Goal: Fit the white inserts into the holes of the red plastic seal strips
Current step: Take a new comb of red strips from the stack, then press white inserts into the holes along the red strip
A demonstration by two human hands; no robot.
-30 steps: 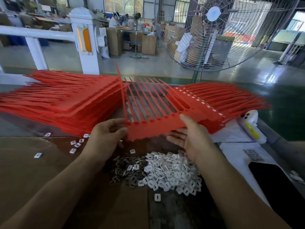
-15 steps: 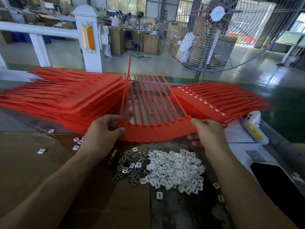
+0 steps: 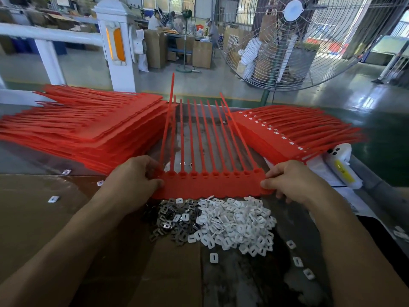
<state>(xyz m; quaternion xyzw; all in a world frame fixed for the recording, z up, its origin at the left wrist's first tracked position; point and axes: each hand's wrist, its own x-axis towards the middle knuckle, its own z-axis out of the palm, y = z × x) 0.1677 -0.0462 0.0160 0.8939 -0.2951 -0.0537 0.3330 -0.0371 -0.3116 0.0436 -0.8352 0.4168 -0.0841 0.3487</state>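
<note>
A red sheet of joined seal strips (image 3: pixel 210 185) lies flat in front of me, its thin tails pointing away and a row of empty holes along its band. My left hand (image 3: pixel 135 180) pinches the sheet's left end. My right hand (image 3: pixel 287 180) pinches its right end. Just below the sheet sits a heap of white inserts (image 3: pixel 236 224), with a smaller heap of dark metal clips (image 3: pixel 170 220) touching it on the left.
A tall stack of red strip sheets (image 3: pixel 84 131) lies at the left. Another stack with white inserts fitted (image 3: pixel 287 134) lies at the right, by a white device (image 3: pixel 340 167). Brown cardboard (image 3: pixel 44 218) covers the near table. A big standing fan (image 3: pixel 294 41) is behind.
The red sheet has come down from a tilted, lifted position to lie flat near the insert heap. Both hands moved to its two ends and toward me.
</note>
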